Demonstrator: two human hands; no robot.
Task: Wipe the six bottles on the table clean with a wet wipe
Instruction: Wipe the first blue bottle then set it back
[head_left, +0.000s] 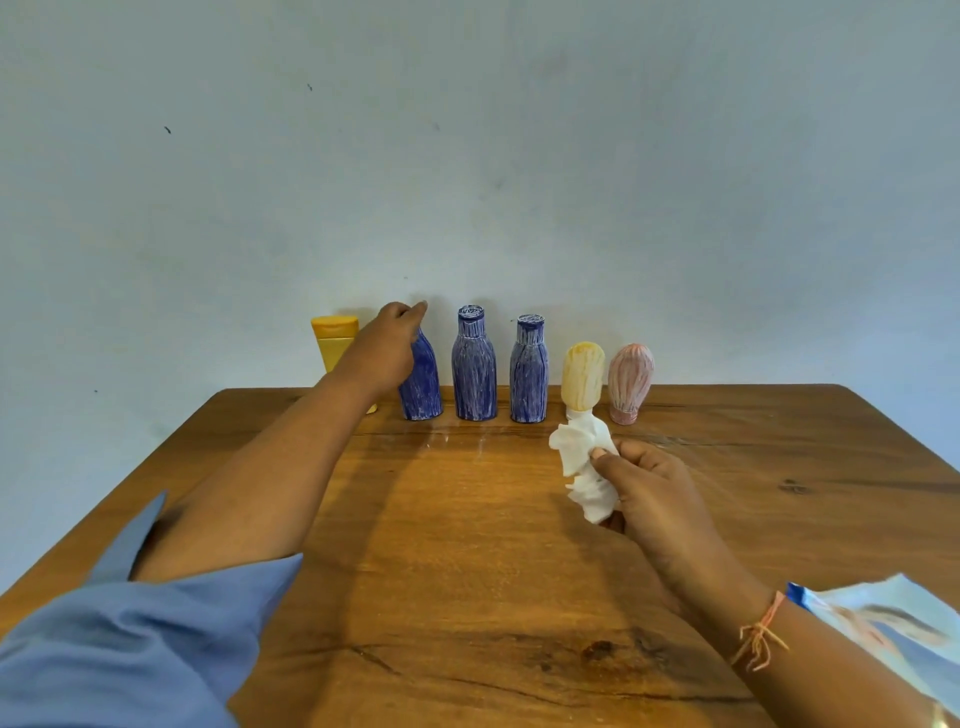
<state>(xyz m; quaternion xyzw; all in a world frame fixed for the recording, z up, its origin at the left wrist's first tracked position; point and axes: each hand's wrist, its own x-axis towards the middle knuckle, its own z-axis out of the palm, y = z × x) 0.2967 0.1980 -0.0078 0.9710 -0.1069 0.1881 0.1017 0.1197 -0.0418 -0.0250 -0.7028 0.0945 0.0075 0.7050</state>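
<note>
Six bottles stand in a row at the table's far edge. From the left: a yellow bottle (332, 343), partly hidden by my left arm, then three blue scribbled bottles (422, 387) (474, 364) (529, 371), a pale yellow bottle (583, 376) and a pink bottle (630, 382). My left hand (387, 345) grips the top of the leftmost blue bottle, which leans slightly and whose cap is hidden. My right hand (649, 493) pinches a crumpled white wet wipe (584, 467) in front of the pale yellow bottle.
The wooden table (467, 571) ends against a pale blue wall. A wet-wipe packet (883, 623) lies at the right front edge beside my right forearm. Faint wet streaks mark the wood in front of the blue bottles.
</note>
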